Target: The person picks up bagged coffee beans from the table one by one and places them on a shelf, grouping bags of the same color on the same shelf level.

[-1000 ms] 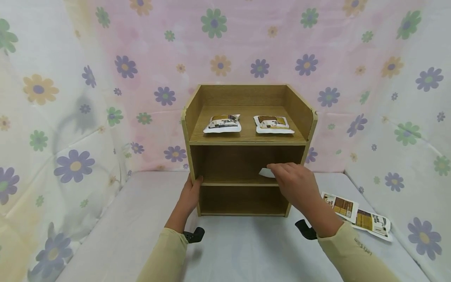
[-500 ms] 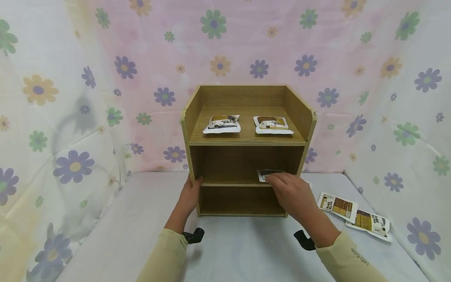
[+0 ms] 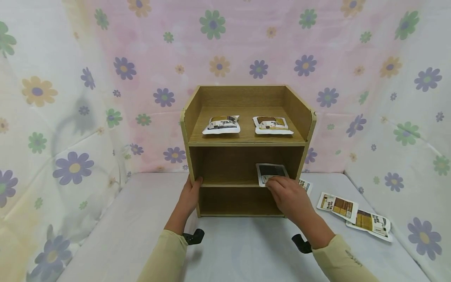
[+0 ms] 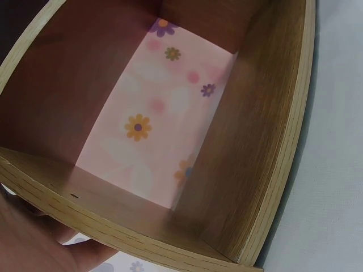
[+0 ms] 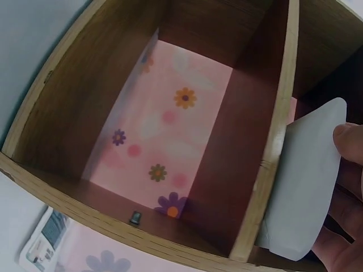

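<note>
left hand [image 3: 188,194] partly hidden from me behind the shelf unit [image 3: 246,144], dark-faced packet's [image 3: 272,170] lower corner lost under the right hand [image 3: 290,197] — itself cut off in my right wrist view, side packet [image 3: 306,185] half covered, sleeve lettering [image 3: 353,258] blurred

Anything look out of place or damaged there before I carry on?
Two packets lie askew on the table, right of the wooden shelf unit, one overlapping the other, unlike the spaced pair on its top. The middle shelf's front edge also shows small marks, possibly chips, in the right wrist view. I see no spill.
</note>
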### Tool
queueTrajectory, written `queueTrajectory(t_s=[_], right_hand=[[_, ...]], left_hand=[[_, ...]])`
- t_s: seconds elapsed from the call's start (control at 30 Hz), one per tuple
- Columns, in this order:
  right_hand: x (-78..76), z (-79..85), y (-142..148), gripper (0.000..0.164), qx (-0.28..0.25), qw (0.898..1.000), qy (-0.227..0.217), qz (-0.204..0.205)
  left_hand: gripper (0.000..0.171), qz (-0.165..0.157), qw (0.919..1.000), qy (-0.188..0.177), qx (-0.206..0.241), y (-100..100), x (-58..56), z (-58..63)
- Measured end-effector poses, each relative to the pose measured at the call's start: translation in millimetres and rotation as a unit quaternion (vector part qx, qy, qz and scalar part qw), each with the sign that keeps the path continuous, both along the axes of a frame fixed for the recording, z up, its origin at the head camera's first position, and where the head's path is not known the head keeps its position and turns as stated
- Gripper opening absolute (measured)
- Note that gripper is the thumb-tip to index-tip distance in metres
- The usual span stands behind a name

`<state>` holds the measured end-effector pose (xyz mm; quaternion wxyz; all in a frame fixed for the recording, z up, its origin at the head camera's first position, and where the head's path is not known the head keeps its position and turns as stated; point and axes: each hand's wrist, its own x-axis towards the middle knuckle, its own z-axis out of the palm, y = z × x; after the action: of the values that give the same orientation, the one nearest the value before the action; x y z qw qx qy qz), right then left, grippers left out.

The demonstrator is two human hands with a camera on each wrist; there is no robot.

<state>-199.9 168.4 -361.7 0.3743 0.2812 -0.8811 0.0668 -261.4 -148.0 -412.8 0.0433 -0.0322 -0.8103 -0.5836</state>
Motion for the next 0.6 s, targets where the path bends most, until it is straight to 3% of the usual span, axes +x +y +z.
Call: queueTrajectory(t_s=[0.6], right_hand=[[-20.6, -5.4, -7.3, 0.014, -0.017, 0.999, -0.02, -0.022]], left_hand=[[0.064, 0.001, 1.0, 0.004, -0.008, -0.1, -0.4, -1.6]])
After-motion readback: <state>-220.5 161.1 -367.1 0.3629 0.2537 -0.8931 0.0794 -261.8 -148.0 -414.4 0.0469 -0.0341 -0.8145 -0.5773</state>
